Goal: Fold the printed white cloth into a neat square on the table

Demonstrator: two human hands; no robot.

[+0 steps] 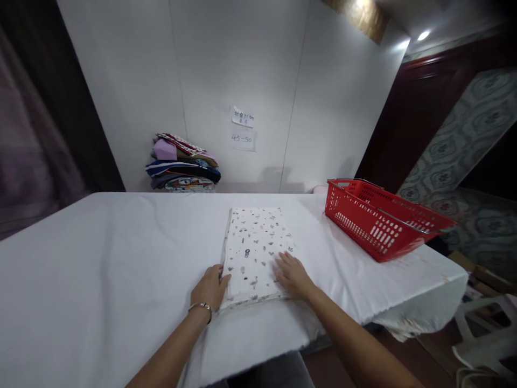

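Note:
A folded white cloth [258,242] with small printed plants and animals lies flat in a neat rectangle in front of me. At its lower left edge is my left hand [210,288], thumb on the cloth's border and fingers curled along the side, closed on that edge. A silver bracelet [201,306] circles the left wrist. My right hand [294,275] rests palm down on the cloth's lower right part, its fingers stretched out and a little blurred.
A white-covered table [141,280] spreads around the cloth. On the right stands a red plastic basket [375,221] with metal handles. Folded fabrics [183,164] are stacked at the back left against the wall, near handwritten paper signs [243,139]. A white stool [484,334] stands lower right.

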